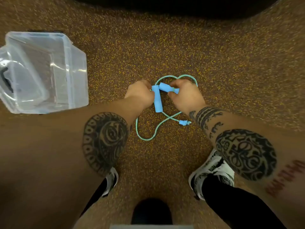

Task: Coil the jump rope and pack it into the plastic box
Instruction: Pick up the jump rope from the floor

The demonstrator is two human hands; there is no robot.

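A light blue jump rope lies in loose loops (145,138) on the speckled brown floor. My left hand (140,94) grips one blue foam handle (158,103), which points toward me. My right hand (186,95) grips the other blue handle (166,88), held crosswise so the two handle ends meet. A loop of cord curves beyond my hands, another trails below them past a small blue end piece (184,122). The clear plastic box (69,76) stands open and apart, at the left.
A clear lid with a black latch (9,80) rests against the box's left side. My two shoes (212,169) stand on the floor near the bottom. A dark shape (173,7) spans the top edge.
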